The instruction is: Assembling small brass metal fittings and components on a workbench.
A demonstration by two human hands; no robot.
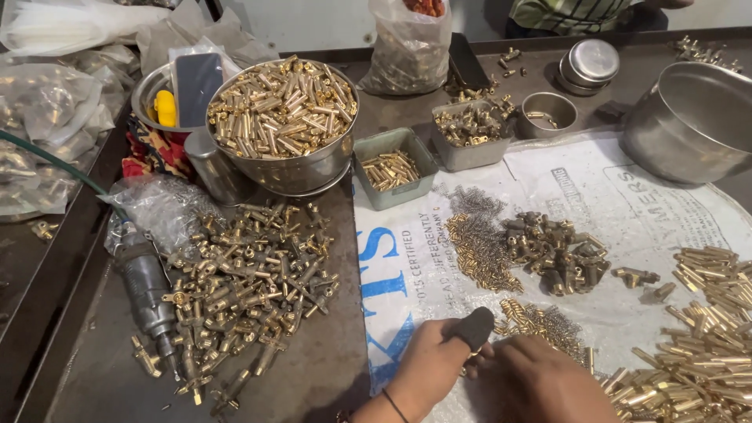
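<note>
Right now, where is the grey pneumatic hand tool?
In the head view, the grey pneumatic tool lies at the far left of the table, beside the big heap of assembled brass fittings, below the crumpled plastic bag.

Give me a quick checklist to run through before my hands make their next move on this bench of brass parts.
1. Both hands over the white sack: ok. Left hand and right hand meet at its near edge.
2. Finger cover on: ok. A dark finger cover sits on a left-hand digit.
3. Part held between fingers: cannot tell, the hands hide it.
4. Small springs in reach: ok. Spring pile lies just beyond the hands.
5. Brass tubes in reach: ok. Tube pile lies by the right hand.
6. Air tool parked: ok. Air tool lies untouched at left.
</note>
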